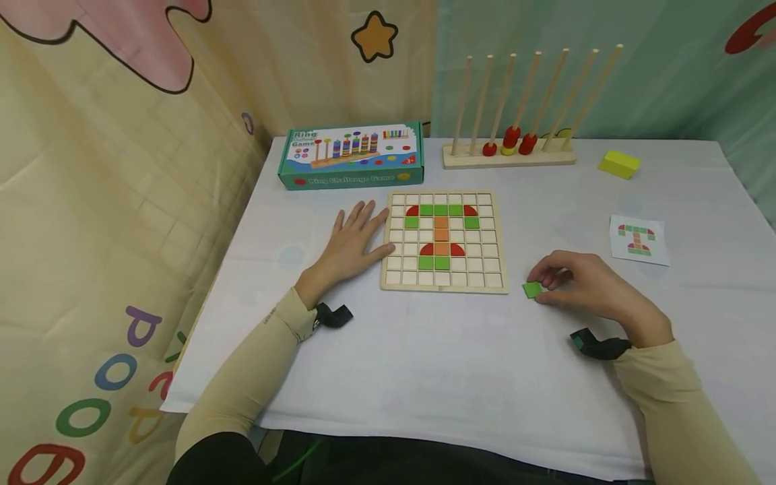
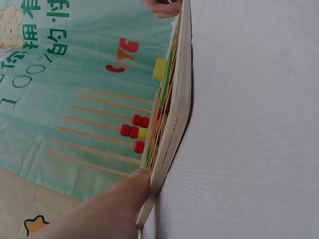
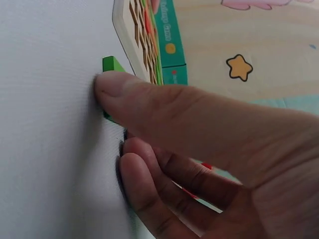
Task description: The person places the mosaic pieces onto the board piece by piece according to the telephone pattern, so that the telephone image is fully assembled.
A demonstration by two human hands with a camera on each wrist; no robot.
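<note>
A wooden grid board (image 1: 445, 278) lies flat on the table, with green squares, orange squares and red quarter-round tiles set in some of its cells. My left hand (image 1: 348, 250) rests beside it with fingers spread, the thumb touching the board's left edge; the left wrist view shows that thumb (image 2: 130, 191) against the rim. To the right of the board, my right hand (image 1: 585, 286) pinches a green square tile (image 1: 531, 290) between thumb and forefinger, low at the tabletop. In the right wrist view the thumb covers part of the green tile (image 3: 110, 63).
A pattern card (image 1: 639, 240) lies beyond my right hand. Behind the board stand a Ring Challenge Game box (image 1: 351, 156) and a wooden peg rack (image 1: 509, 159) with red and yellow rings. A yellow block (image 1: 619, 164) sits at the back right. Printed curtains hang behind the table.
</note>
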